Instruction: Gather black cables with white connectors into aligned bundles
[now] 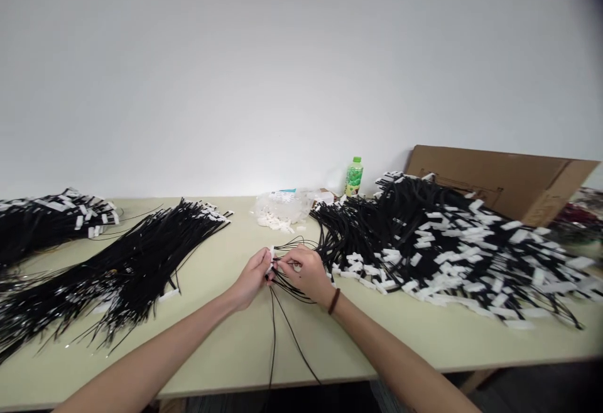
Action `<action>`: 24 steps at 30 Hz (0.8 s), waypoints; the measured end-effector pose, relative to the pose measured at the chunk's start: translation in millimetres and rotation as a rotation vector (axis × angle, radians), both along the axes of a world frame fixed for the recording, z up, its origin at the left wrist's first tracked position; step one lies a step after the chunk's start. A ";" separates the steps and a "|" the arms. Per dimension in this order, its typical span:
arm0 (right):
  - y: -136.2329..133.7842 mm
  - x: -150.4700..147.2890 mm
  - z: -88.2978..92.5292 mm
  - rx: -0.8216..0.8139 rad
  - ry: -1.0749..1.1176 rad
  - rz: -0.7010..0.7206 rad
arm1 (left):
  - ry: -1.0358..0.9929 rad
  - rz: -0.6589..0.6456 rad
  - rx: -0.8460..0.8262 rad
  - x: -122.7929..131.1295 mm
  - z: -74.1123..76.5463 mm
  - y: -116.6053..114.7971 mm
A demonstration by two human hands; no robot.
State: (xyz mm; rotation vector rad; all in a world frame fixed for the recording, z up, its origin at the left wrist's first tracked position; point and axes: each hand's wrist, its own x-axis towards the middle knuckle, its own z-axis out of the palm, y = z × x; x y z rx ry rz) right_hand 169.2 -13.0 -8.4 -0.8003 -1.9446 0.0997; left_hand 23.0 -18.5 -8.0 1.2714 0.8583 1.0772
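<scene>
Small white piece (272,266) pinched between fingertips: mostly covered, shape unreadable. Left wire bundles (42,221) cut by frame edge; bottle (353,177) label too small.

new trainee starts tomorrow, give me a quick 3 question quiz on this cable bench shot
1. True or false: both hands pinch a small white connector on thin black wires.
2. What stands by the wall next to the cardboard box? A) green bottle B) mug C) tape roll
3. On which side of the right hand does the biggest cable pile lie?

Key: 1 true. 2 A, the green bottle. 3 its right; the left hand is opposite.
</scene>
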 end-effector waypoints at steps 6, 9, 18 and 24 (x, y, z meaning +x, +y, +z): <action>-1.0 3.1 3.9 0.000 -0.025 -0.047 | -0.048 -0.024 0.034 4.4 -0.7 2.8; -1.8 6.3 7.2 0.010 -0.050 -0.049 | -0.085 -0.042 0.033 6.7 1.0 1.9; -4.0 7.7 4.3 0.088 -0.050 -0.095 | -0.173 -0.023 -0.019 0.7 6.3 9.5; -10.1 5.3 7.0 0.320 -0.218 -0.182 | -0.215 0.014 -0.001 -20.0 36.0 33.0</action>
